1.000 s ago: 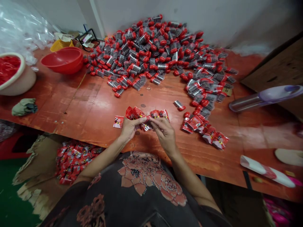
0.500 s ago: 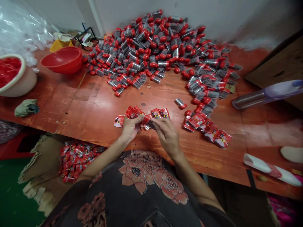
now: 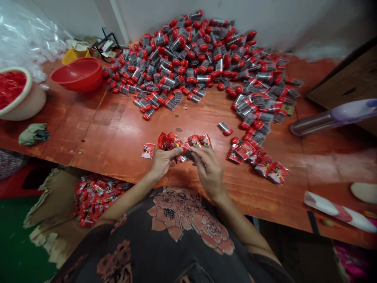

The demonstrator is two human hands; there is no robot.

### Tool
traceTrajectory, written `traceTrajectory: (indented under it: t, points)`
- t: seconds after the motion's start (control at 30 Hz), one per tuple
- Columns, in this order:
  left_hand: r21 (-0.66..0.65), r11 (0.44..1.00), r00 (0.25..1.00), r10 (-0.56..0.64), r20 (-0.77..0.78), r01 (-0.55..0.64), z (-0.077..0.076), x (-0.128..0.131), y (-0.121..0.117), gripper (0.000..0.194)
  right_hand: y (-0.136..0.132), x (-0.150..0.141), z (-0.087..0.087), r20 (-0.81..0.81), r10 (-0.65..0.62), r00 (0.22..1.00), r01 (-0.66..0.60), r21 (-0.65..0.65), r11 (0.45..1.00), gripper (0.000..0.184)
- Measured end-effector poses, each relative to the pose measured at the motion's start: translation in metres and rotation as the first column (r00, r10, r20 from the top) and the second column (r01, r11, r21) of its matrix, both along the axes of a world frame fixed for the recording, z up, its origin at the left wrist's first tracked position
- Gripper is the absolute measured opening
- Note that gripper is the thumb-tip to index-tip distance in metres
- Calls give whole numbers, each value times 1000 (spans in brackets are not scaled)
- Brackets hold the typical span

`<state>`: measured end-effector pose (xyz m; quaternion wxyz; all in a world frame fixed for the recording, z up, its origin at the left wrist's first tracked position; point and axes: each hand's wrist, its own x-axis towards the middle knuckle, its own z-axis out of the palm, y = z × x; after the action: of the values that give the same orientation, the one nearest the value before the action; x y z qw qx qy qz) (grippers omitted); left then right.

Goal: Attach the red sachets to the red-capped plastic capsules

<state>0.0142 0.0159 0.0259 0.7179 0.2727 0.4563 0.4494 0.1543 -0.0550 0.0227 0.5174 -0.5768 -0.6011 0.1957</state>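
My left hand (image 3: 162, 162) grips a bunched strip of red foil sachets (image 3: 169, 141) above the orange-red wooden table (image 3: 118, 135). My right hand (image 3: 207, 169) pinches the same strip further along, where its printed sachets (image 3: 200, 140) stretch to the right. A loose sachet (image 3: 148, 151) lies just left of my left hand. Beyond my hands stands a large heap of clear capsule-shaped containers with red caps (image 3: 188, 63). One such container (image 3: 225, 129) lies apart, and a row of filled sachets (image 3: 259, 161) lies to my right.
A red bowl (image 3: 77, 74) and a cream basin of red pieces (image 3: 26, 80) stand at the far left, near clear plastic bags (image 3: 23, 35). A cardboard box of red sachets (image 3: 94, 200) sits below the table's near edge. A purple-and-clear tube (image 3: 332, 118) lies at the right.
The sachets in my left hand have bunched more tightly, and my right hand has shifted slightly along the strip. The whole view has drifted a little upward.
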Motion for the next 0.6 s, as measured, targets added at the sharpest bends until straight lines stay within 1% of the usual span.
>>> traceTrajectory:
  t: [0.07, 0.13, 0.27, 0.4, 0.5, 0.6]
  points:
    - [18, 1000, 1000, -2, -8, 2, 2, 1, -1, 22, -2, -7, -5, -82, -54, 995, 52, -30, 998, 32]
    - [41, 999, 1000, 12, -13, -11, 3, 4, -3, 23, -3, -13, -11, -155, -84, 984, 75, -61, 995, 31]
    - [36, 996, 997, 82, -11, -82, 1, 11, -10, 27, -2, -24, -23, -262, -151, 953, 127, -107, 986, 31]
    - [25, 989, 989, 148, 19, -149, -4, 16, -15, 30, 3, -29, -30, -338, -184, 923, 142, -145, 979, 29]
    - [21, 987, 986, 161, 45, -162, -6, 17, -15, 29, 4, -28, -31, -336, -189, 922, 154, -130, 980, 28]
    - [24, 983, 981, 178, 76, -181, -6, 16, -14, 29, 4, -25, -32, -272, -190, 943, 175, -79, 981, 30]
